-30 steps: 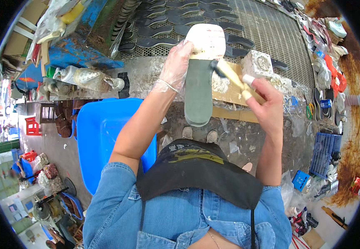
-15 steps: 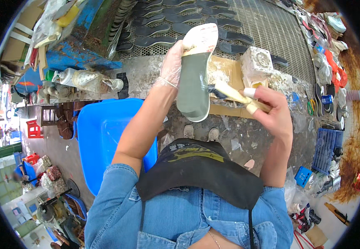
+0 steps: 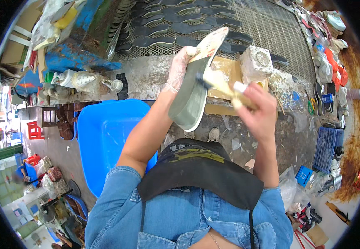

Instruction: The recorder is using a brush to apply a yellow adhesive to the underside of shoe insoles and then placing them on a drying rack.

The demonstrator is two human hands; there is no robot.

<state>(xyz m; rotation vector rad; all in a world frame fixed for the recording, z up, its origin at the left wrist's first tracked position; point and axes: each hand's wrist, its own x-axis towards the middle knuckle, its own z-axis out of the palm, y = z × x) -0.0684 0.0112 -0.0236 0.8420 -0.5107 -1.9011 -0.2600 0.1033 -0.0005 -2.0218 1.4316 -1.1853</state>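
My left hand (image 3: pixel 179 68), in a clear thin glove, grips a shoe insole (image 3: pixel 190 93) by its side near the pale end. The insole is tilted, its grey-green face turned toward my right hand and its pale edge showing. My right hand (image 3: pixel 258 110), with white coverings on fingertips, is closed round the handle of a brush (image 3: pixel 219 85). The brush's dark bristles touch or nearly touch the middle of the insole; motion blurs them. Beyond the hands, several dark insoles (image 3: pixel 153 42) lie in rows on a mesh surface (image 3: pixel 267 29).
A crusted white block-shaped container (image 3: pixel 256 62) stands on cardboard (image 3: pixel 225 68) at the bench edge. Left of it lies a glue-stained bottle (image 3: pixel 86 79). A blue tub (image 3: pixel 101 137) sits below my left arm. Green-handled scissors (image 3: pixel 311 106) and a blue crate (image 3: pixel 326 147) are at the right.
The insole has tilted sideways and its lower end has come nearer to me. My right hand has moved left with the brush, whose bristles are now over the insole's face.
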